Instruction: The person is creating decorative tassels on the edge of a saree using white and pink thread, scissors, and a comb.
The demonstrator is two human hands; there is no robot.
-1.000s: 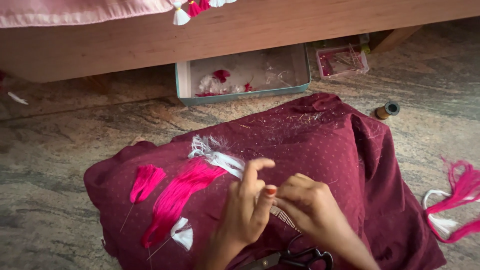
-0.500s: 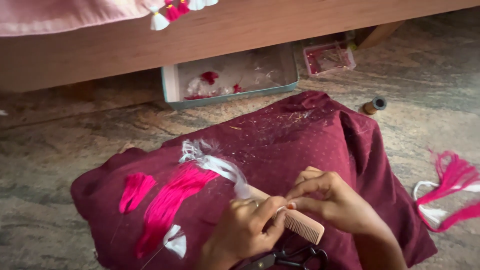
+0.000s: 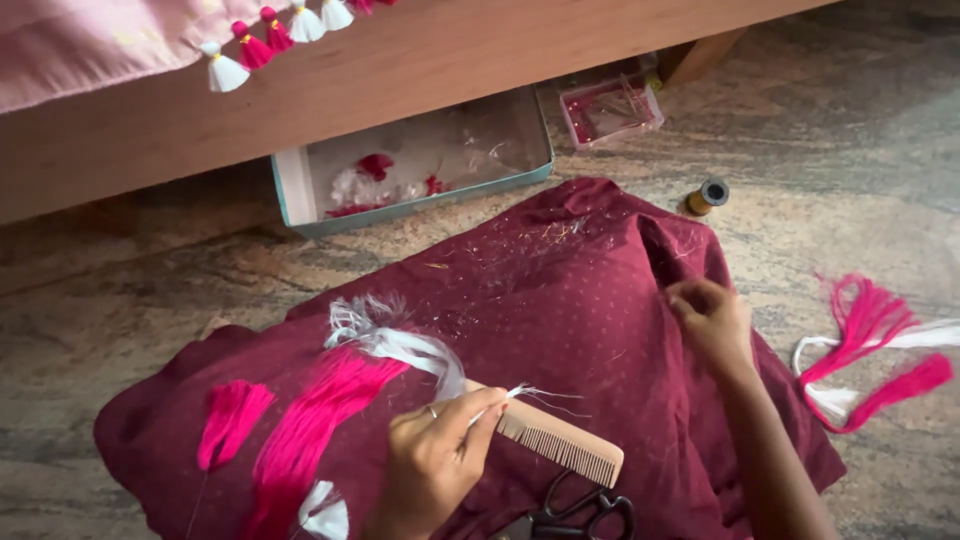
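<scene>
Pinching white threads in my left hand over the comb
Right hand loosely curled on maroon cloth; keep strands taut — tension even.

The scissors are being cut off by the bottom edge, the tassels by the right edge; the box contents are being blurred.

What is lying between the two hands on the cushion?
In the head view, between the left hand and the right hand lies the comb; beyond it only bare maroon cloth with loose thread bits.
</scene>
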